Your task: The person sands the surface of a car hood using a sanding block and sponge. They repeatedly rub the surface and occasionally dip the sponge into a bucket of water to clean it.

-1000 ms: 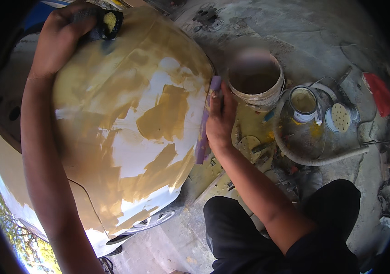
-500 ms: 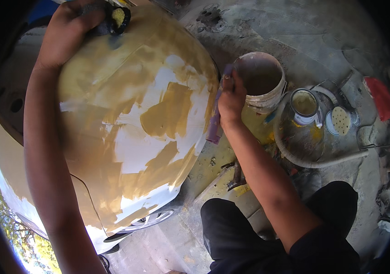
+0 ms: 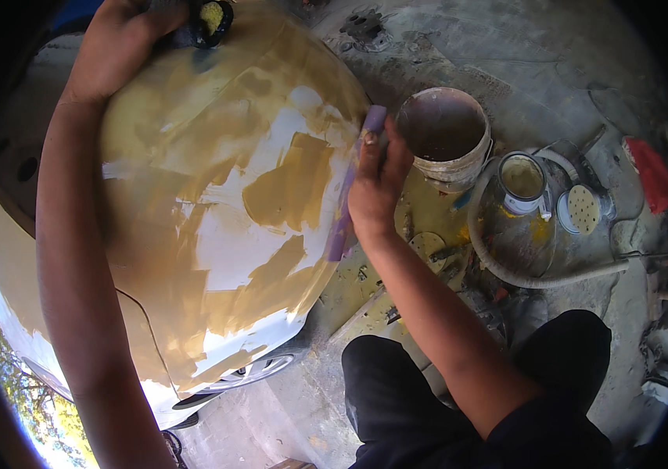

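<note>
A car body panel (image 3: 224, 242), white with patches of tan filler, curves across the left and middle. My right hand (image 3: 377, 180) is closed around a long, narrow purple sanding strip (image 3: 340, 219), which lies along the panel's right edge. Whether the strip has a block behind it I cannot tell. At the top left my left hand (image 3: 119, 51) is closed over a dark piece beside a black ring (image 3: 213, 19) with a rough yellow middle. The upper edge of the picture cuts off part of this hand.
Right of my right hand stands a stained bucket (image 3: 447, 160). Farther right are an open can (image 3: 522, 180), a round perforated sander pad (image 3: 583, 209), a curved hose (image 3: 522, 280) and a red cloth-like thing (image 3: 651, 176). A wheel (image 3: 252, 371) shows beneath the panel.
My right hand and the purple strip have moved left, farther over the panel's edge. A round disc on the floor now shows beside my right forearm. The left hand keeps its place on the dark piece.
</note>
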{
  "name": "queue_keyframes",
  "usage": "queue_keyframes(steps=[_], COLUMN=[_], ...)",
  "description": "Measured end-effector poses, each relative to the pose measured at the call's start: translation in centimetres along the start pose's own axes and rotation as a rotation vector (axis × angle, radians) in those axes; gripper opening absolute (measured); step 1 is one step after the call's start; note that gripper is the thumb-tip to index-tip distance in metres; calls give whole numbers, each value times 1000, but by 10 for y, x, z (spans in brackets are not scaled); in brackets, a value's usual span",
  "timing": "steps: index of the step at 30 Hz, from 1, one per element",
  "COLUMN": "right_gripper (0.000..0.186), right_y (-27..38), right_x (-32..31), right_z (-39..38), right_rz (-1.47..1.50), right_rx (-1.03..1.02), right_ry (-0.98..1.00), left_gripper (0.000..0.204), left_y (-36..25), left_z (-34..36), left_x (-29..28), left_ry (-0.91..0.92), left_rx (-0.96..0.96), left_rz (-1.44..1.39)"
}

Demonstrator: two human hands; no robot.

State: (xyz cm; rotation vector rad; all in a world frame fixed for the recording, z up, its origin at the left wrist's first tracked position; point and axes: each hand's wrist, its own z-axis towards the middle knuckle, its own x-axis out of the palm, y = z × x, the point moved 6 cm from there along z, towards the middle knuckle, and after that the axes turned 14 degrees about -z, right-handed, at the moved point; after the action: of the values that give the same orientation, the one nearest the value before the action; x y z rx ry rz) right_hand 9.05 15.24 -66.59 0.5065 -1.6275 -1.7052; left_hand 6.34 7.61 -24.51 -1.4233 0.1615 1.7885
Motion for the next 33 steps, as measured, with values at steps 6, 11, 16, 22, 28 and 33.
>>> queue_keyframes(steps=[6,11,16,22,28,33], right_gripper=[54,52,53,54,54,56], right_y=[-8,-30,-12,-12,-20,5], right_x=[5,9,-1,-4,-2,-10], right_z=[7,5,-42,-65,-84,-145], right_rz=[-118,-75,-130,-22,-170,-93], right_rx=[76,78,-93,-141,-72,-194], right_ry=[-1,-14,-71,-42,-19,-56], left_gripper=[7,7,9,12,13,17], left_y=[-3,-7,-6,-8,-9,4], left_z=[5,4,6,4,-2,2], left_x=[-3,3,-2,0,7,-8], left_ry=[25,82,28,9,-44,31], left_rx=[11,-5,-82,-59,16,23], left_rz=[70,64,46,110,96,68])
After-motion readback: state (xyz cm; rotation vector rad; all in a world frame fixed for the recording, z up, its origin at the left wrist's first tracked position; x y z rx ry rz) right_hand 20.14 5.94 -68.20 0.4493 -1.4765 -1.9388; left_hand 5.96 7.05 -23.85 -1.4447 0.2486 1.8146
